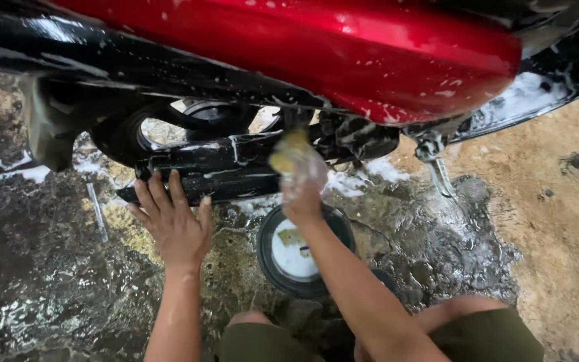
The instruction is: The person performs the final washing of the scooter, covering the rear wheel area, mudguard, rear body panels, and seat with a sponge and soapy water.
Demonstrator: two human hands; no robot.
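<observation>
Here the left hand (174, 224) lies flat, palm down, with its fingers (157, 194) spread apart and stretched forward, the tips touching the lower edge of the black underside panel (216, 171) of a red motorcycle (343, 47); the thumb sticks out to the side, clear of the panel. It holds nothing. The right hand (301, 191) is lathered in white foam and its fingers are closed around a yellow sponge (288, 153), which pokes out above the fingertips and presses against the same black panel, just beside the engine parts. How tightly those fingers curl cannot be told through the suds. Below the right wrist, near both forearms, a black bucket (268, 261) with soapy water sits on the wet stone ground (48, 268). Beyond the right fingers, well apart, the metal side stand (438, 167) reaches down to the foam-streaked ground.
</observation>
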